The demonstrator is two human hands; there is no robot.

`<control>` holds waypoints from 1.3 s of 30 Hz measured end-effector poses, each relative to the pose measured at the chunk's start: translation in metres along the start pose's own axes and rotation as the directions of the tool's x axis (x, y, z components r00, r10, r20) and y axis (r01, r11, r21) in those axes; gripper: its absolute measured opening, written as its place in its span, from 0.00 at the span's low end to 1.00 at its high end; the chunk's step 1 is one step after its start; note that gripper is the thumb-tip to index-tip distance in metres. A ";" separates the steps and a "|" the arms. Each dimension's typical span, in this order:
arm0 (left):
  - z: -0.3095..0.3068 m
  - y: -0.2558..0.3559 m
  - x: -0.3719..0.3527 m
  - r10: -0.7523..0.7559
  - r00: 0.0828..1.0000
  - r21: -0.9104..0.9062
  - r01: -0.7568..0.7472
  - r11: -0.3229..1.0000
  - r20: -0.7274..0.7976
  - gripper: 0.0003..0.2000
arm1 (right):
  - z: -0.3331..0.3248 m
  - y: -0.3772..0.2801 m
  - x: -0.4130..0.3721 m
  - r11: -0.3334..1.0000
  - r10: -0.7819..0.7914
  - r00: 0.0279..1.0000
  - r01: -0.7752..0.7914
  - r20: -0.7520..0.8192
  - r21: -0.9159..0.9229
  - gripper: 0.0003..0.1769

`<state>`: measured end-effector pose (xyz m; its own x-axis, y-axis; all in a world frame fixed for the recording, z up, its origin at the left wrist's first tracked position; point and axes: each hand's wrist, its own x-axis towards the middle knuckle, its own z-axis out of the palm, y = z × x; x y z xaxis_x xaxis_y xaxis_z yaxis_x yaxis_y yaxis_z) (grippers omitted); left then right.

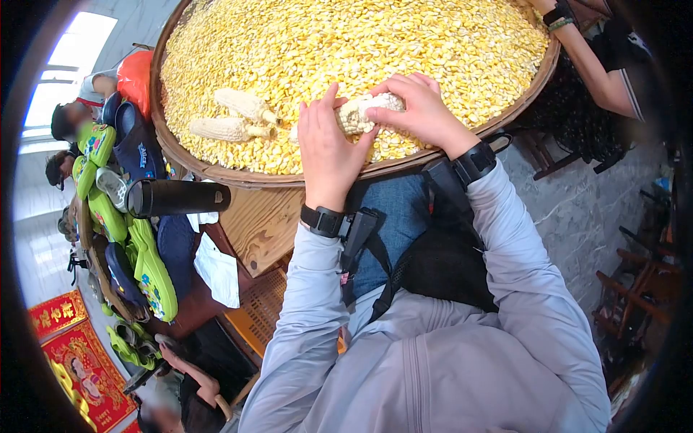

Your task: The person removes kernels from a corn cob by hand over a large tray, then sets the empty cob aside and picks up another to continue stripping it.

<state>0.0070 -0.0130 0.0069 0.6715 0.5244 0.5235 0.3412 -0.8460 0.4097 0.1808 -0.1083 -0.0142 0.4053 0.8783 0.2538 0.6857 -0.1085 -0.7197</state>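
left hand [328,143] and right hand [424,112] grip a corn cob [352,118] lying between them.

Pale corn cob [354,119] aslant over yellow kernels [346,43]

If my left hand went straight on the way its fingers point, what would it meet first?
Your left hand would probably meet the loose corn kernels in the round tray first, though its height over them is hard to judge from this single view.
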 end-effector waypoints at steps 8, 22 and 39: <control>-0.002 0.002 0.000 -0.004 0.999 0.015 0.003 1.000 0.039 0.44 | -0.002 -0.009 -0.004 0.995 0.001 1.000 -0.002 -0.012 -0.101 0.24; 0.001 0.001 0.000 0.006 1.000 0.014 -0.006 1.000 0.026 0.45 | -0.002 -0.012 -0.003 0.989 -0.030 0.998 0.022 -0.048 -0.145 0.18; 0.001 0.001 -0.001 -0.047 0.998 0.140 0.040 0.989 0.046 0.34 | -0.009 -0.024 -0.022 0.948 -0.236 0.843 0.090 -0.483 -0.306 0.11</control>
<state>0.0073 -0.0145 0.0066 0.6845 0.5583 0.4688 0.4561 -0.8296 0.3219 0.1604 -0.1291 0.0035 0.4716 0.5414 0.6960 0.8715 -0.1660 -0.4614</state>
